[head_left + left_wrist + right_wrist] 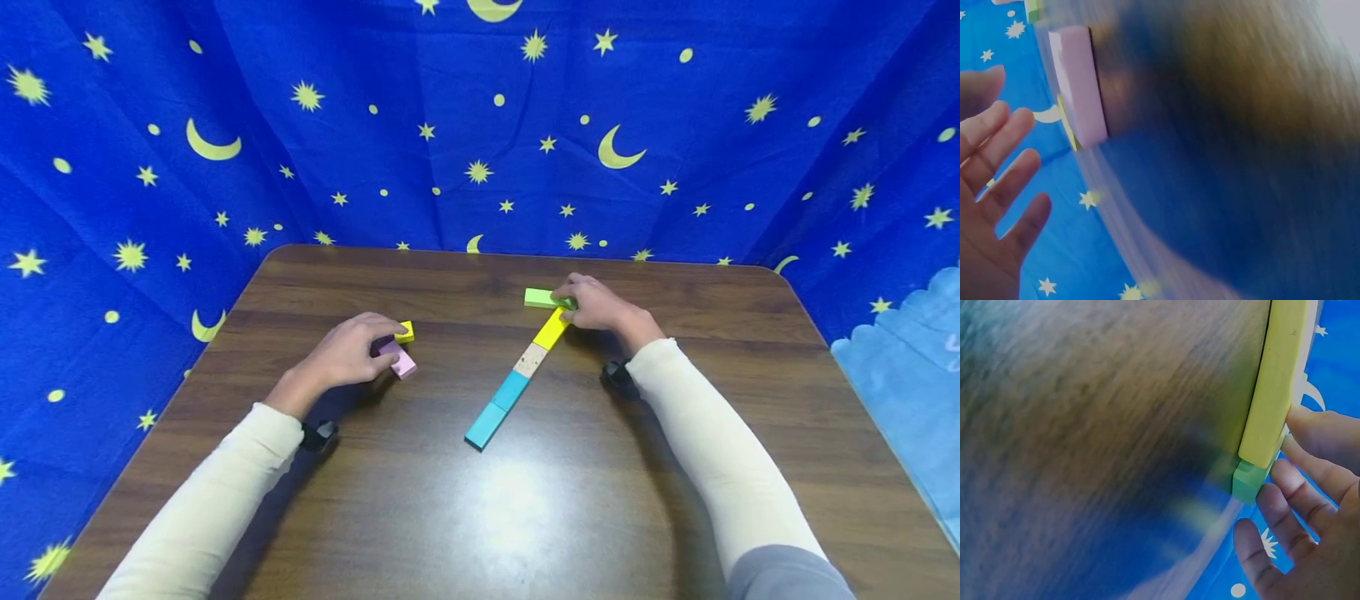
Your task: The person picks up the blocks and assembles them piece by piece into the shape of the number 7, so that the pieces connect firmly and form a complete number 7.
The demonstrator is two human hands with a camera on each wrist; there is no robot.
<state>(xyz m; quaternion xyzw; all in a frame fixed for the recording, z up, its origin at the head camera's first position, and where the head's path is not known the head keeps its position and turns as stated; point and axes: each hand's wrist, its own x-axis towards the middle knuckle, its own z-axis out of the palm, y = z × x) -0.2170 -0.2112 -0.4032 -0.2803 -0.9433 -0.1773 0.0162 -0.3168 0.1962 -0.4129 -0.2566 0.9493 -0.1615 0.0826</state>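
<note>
In the head view my left hand (341, 350) hovers over a pink block (402, 363) and a small yellow block (406, 332), thumb and fingers spread around them. The left wrist view shows the fingers fairly straight, apart from the pink block (1079, 84). A dark purple patch under that hand is mostly hidden. At the far side, my right hand (592, 302) pinches the right end of a light green block (538, 297), which lies crosswise. A longer yellow block (551, 330) meets it at an angle; in the right wrist view the thumb is close to this yellow block (1272, 387).
From the yellow block a line runs toward the front: a speckled beige block (530, 360), then two turquoise blocks (511, 390) end to end. All lie on a brown wooden table (600, 500). A blue star-and-moon cloth (450, 125) hangs behind its far edge.
</note>
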